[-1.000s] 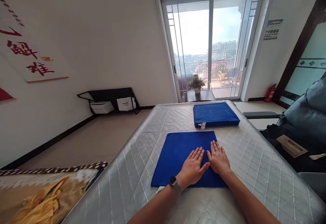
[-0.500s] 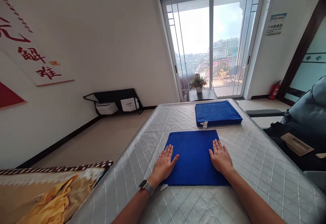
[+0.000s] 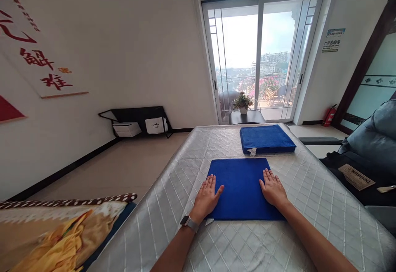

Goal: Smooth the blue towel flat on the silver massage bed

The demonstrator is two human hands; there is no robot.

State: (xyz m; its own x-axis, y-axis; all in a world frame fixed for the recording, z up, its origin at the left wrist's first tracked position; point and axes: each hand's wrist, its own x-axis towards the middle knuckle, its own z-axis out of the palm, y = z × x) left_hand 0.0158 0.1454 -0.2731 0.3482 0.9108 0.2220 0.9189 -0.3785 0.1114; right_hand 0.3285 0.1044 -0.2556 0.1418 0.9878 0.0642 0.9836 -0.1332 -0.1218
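Observation:
A folded blue cloth (image 3: 241, 189) lies flat on the silvery quilted cover (image 3: 167, 210), a white tag showing at its near left corner. My left hand (image 3: 207, 197) rests flat over the cloth's left edge, fingers stretched out and thumb apart; a watch is on that wrist. Along the right edge lies my right hand (image 3: 274, 187), also flat with its fingers extended. Neither hand grips anything. Just beyond, a stack of folded blue cloths (image 3: 267, 138) sits on the cover, with a white tag at its front.
Behind the covered surface stands a chair (image 3: 246, 117) with a potted plant (image 3: 243, 102). A dark armchair (image 3: 383, 136) holding a black item is at the right. Bedding with yellow cloth (image 3: 62, 247) lies at lower left; a black rack (image 3: 139, 121) stands by the wall.
The view has shifted slightly, so most things sit a little differently in the picture. Both hands remain flat at the cloth's sides, and the cloth looks much the same.

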